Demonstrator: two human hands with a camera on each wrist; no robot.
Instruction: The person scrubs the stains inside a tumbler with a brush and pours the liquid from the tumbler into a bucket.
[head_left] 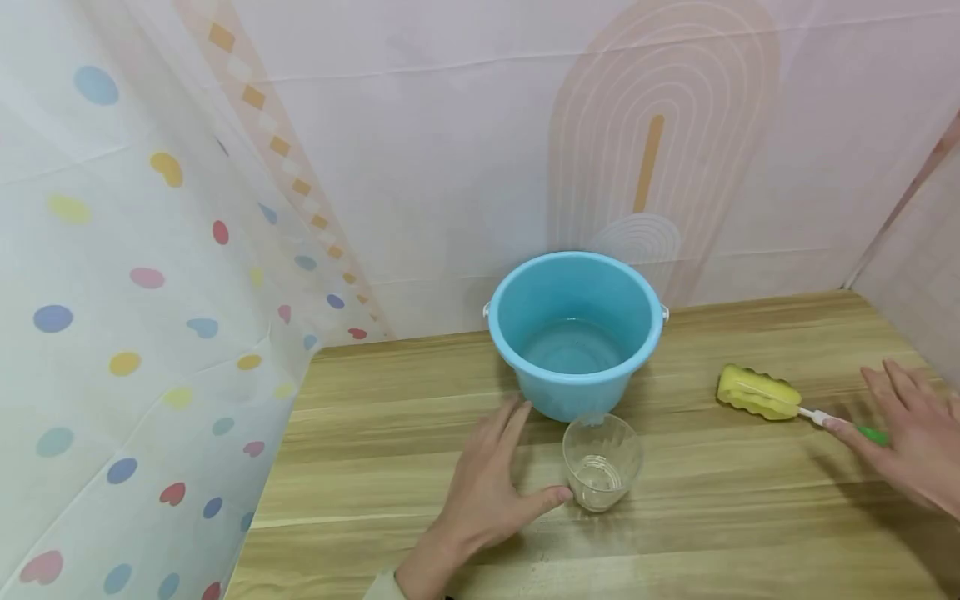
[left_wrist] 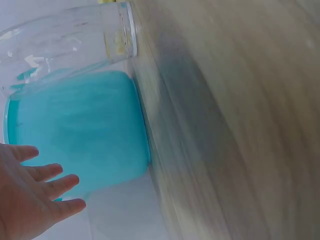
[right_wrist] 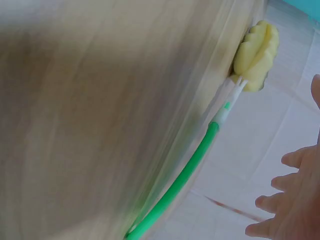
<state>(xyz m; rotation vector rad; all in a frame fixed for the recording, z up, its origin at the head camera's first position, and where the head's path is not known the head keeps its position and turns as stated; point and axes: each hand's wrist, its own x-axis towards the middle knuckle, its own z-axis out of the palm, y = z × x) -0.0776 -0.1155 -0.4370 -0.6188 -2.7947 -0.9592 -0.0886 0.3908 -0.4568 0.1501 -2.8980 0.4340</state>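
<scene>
A clear drinking glass point(head_left: 600, 467) stands upright on the wooden table, just in front of a light blue bucket point(head_left: 573, 387). My left hand point(head_left: 487, 492) is beside the glass on its left, fingers spread, thumb tip right at the glass's lower side. In the left wrist view that hand point(left_wrist: 35, 192) shows straight fingers in front of the bucket. On the right lies a sponge brush point(head_left: 761, 393) with a yellow head and a green and white handle. Over its handle point(right_wrist: 182, 175) hovers my right hand point(head_left: 911, 429), fingers extended, gripping nothing.
Shallow water point(head_left: 573, 346) shows inside the bucket, whose white handle mounts point(head_left: 664, 312) stick out at both sides. A patterned cloth point(head_left: 450, 167) hangs behind the table point(head_left: 360, 433) and down its left side. Another pale cloth panel point(head_left: 922, 242) borders the right.
</scene>
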